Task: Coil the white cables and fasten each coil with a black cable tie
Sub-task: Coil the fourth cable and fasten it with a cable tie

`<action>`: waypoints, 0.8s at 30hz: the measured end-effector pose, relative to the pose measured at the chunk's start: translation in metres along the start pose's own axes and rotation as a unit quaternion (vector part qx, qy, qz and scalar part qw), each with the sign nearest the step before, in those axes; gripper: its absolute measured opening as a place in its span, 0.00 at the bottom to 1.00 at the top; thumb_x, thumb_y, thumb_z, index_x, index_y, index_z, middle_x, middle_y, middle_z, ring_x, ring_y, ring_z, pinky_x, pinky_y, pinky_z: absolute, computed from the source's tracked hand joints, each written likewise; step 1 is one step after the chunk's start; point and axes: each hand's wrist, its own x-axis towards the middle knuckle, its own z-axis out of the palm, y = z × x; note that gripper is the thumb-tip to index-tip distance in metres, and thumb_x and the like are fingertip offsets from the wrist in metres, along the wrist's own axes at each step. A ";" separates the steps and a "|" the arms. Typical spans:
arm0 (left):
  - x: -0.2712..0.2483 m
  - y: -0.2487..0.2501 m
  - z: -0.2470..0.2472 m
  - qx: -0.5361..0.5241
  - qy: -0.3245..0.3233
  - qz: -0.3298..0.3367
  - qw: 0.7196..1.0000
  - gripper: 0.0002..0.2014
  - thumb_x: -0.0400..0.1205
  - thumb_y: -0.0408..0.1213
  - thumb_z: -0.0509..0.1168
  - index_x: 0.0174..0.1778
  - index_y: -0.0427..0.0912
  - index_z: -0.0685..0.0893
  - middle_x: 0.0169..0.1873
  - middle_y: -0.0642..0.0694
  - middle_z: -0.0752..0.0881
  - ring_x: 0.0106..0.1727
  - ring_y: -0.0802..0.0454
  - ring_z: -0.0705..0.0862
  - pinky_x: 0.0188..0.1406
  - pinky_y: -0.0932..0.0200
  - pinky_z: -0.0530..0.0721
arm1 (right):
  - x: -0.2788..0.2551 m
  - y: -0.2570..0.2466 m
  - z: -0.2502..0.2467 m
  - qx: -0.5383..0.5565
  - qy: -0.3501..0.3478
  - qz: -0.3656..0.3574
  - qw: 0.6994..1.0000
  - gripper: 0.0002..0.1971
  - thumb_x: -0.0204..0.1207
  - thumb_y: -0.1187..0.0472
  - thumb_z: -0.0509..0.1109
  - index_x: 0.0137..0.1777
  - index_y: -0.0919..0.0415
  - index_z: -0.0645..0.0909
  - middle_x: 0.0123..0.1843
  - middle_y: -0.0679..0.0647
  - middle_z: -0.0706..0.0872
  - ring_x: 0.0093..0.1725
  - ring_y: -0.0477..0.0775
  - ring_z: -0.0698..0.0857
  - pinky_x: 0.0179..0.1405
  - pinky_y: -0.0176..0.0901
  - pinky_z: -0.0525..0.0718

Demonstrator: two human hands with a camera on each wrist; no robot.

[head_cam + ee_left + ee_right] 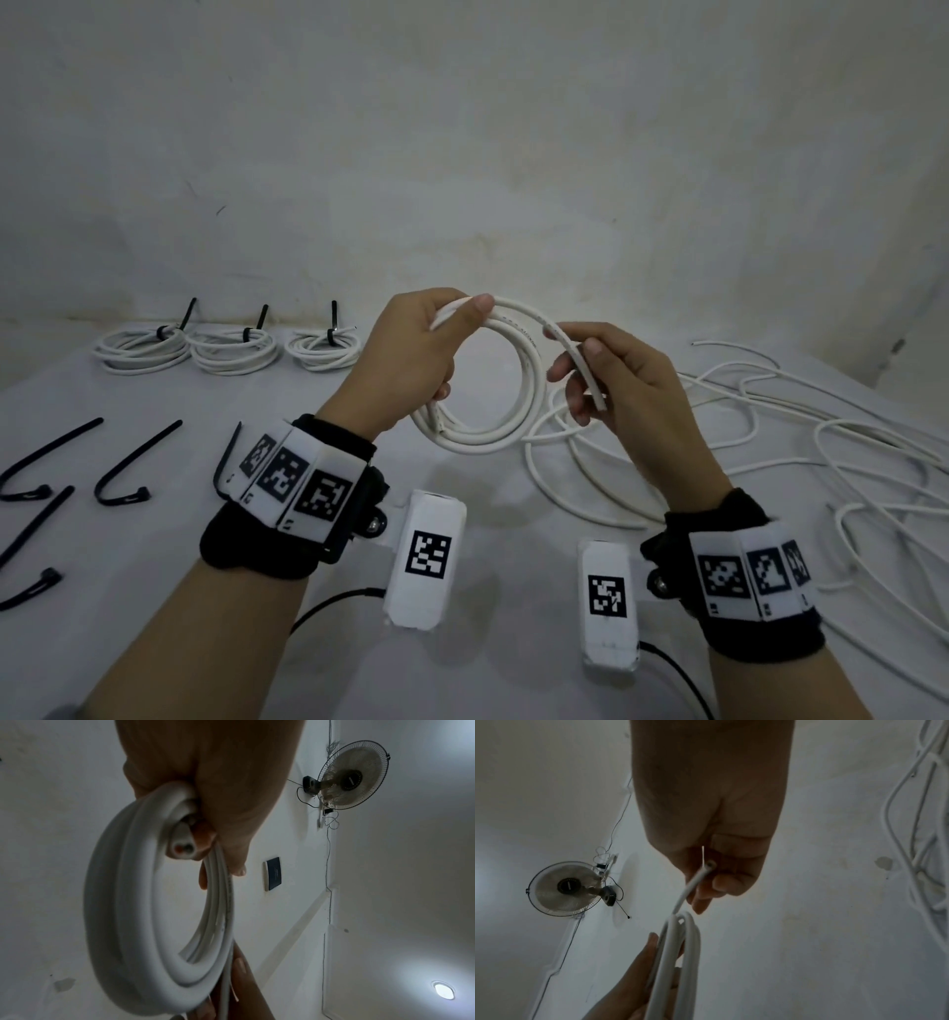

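Observation:
Above the table my left hand [411, 354] grips a white cable coil [524, 390] of several loops, thumb pressed on its top. The coil hangs as an upright ring, seen close in the left wrist view [133, 902]. My right hand [616, 380] pinches the coil's loose cut end [580, 360] just right of the ring; the right wrist view shows that cable end [700, 876] between thumb and fingers. Three finished coils [231, 349], each bound with a black tie, lie at the back left. Loose black cable ties [128, 473] lie on the left of the table.
A tangle of uncoiled white cables [770, 437] spreads over the right side of the grey table [488, 514]. A plain wall [462, 154] stands close behind. A wall fan [352, 774] shows in the wrist views.

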 end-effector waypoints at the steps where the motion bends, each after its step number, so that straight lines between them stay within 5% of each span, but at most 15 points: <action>1: 0.000 0.000 0.000 0.001 -0.003 0.000 1.000 0.14 0.84 0.44 0.62 0.33 0.45 0.80 0.21 0.48 0.64 0.16 0.57 0.64 0.16 0.66 0.68 | 0.000 0.000 0.001 -0.023 0.008 -0.013 1.000 0.12 0.85 0.67 0.59 0.55 0.60 0.85 0.36 0.49 0.87 0.29 0.46 0.79 0.30 0.36 0.77; 6: -0.001 0.000 0.001 0.019 -0.012 0.007 1.000 0.16 0.84 0.45 0.62 0.30 0.47 0.80 0.21 0.48 0.66 0.17 0.57 0.65 0.17 0.64 0.71 | 0.000 0.001 -0.002 -0.134 0.016 -0.044 0.990 0.08 0.77 0.67 0.71 0.47 0.53 0.88 0.41 0.46 0.90 0.41 0.45 0.86 0.42 0.41 0.83; 10: -0.002 0.000 0.007 -0.024 -0.038 -0.030 0.999 0.19 0.85 0.45 0.60 0.26 0.51 0.82 0.24 0.48 0.65 0.17 0.57 0.64 0.17 0.65 0.70 | 0.001 0.004 0.003 -0.196 0.034 -0.023 0.980 0.04 0.77 0.66 0.71 0.44 0.57 0.86 0.36 0.45 0.88 0.35 0.45 0.85 0.37 0.37 0.83; 15: -0.003 0.002 0.009 -0.029 -0.057 -0.037 0.997 0.15 0.85 0.44 0.59 0.34 0.44 0.79 0.24 0.49 0.64 0.18 0.58 0.63 0.16 0.66 0.69 | 0.001 0.005 0.016 0.000 0.070 0.059 0.996 0.05 0.80 0.69 0.67 0.46 0.65 0.85 0.32 0.51 0.87 0.30 0.45 0.84 0.34 0.35 0.83; 20: -0.004 0.004 0.008 -0.033 -0.056 -0.033 0.997 0.15 0.85 0.44 0.60 0.34 0.44 0.80 0.25 0.47 0.64 0.18 0.57 0.63 0.16 0.65 0.69 | -0.001 -0.003 0.021 0.185 0.024 0.148 0.971 0.10 0.81 0.71 0.60 0.43 0.68 0.82 0.27 0.52 0.86 0.26 0.46 0.84 0.29 0.35 0.84; 24: -0.003 0.003 0.006 -0.050 -0.032 -0.033 0.998 0.15 0.85 0.44 0.60 0.34 0.46 0.82 0.21 0.51 0.65 0.18 0.58 0.63 0.16 0.66 0.70 | -0.001 -0.004 0.022 0.217 -0.008 0.164 0.962 0.10 0.81 0.73 0.59 0.51 0.65 0.81 0.30 0.56 0.84 0.29 0.50 0.84 0.42 0.44 0.88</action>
